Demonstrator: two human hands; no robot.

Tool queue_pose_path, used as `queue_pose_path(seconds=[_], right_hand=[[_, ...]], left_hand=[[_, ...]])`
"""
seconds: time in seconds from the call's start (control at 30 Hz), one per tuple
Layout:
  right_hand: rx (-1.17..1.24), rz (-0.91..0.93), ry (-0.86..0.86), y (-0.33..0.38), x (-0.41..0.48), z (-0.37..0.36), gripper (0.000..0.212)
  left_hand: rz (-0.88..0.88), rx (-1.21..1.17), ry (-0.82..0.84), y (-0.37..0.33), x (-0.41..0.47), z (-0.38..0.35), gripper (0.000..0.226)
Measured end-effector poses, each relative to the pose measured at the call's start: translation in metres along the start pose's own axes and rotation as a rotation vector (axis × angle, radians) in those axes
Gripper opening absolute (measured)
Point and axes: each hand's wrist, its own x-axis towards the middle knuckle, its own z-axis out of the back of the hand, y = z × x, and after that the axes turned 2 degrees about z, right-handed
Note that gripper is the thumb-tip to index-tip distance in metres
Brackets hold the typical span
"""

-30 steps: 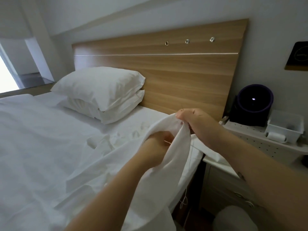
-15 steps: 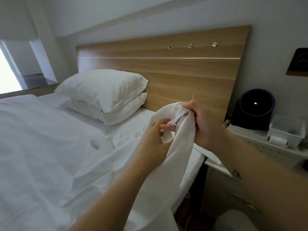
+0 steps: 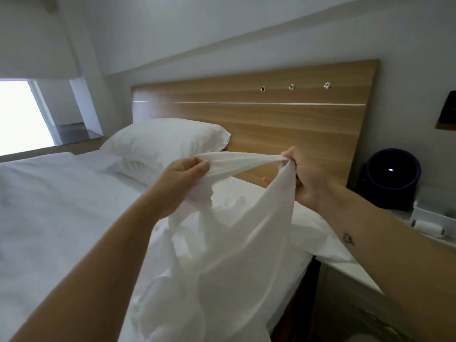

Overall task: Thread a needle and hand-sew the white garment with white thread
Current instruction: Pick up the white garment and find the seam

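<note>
Both the left hand (image 3: 183,177) and right hand (image 3: 306,177) have parted, gripping the white garment (image 3: 229,255) taut.

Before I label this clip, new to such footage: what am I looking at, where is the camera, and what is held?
No machine here: one camera, worn on a person's head, looks forward and down at their bare hands. The left hand and right hand each grip a white garment, a stretch of it taut between them; the rest hangs over a bed with pillows. A white spool lies right of the bed. A thin tip above the right hand may be the needle.
</note>
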Motion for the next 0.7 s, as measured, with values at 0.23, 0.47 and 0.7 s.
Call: queue_pose_path(seconds=[0.23, 0.47, 0.7], right_hand=[[-0.049, 0.049, 0.204, 0.001, -0.002, -0.069, 0.030], [-0.092, -0.015, 0.182, -0.049, -0.002, -0.055, 0.050], [0.179, -0.300, 0.070, -0.094, -0.017, 0.012, 0.029]], left_hand=[[-0.276, 0.074, -0.358, -0.079, -0.006, 0.063, 0.017], [-0.044, 0.493, -0.158, -0.037, -0.024, 0.062, 0.036], [0.295, 0.828, 0.235, 0.085, -0.037, 0.034, 0.010]])
